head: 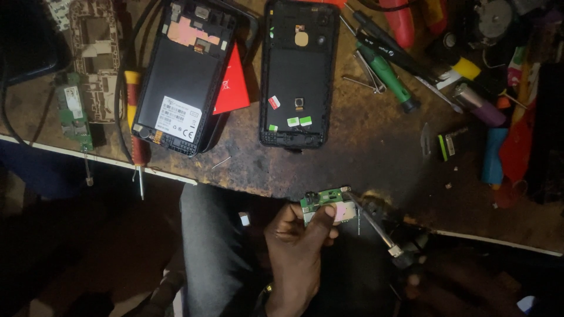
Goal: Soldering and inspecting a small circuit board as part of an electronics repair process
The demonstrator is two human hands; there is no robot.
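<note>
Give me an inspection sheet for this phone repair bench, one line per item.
Surface: worn, stained bench.
Job's things: small green circuit board; thin metal tool touching its edge.
Clutter: two opened phone shells, red card, second board, screwdrivers.
Hands: left hand pinches the circuit board; right hand dim, holds the tool.
Cables: dark cable at left.
Surroundings: dark; person's trousered leg below.
</note>
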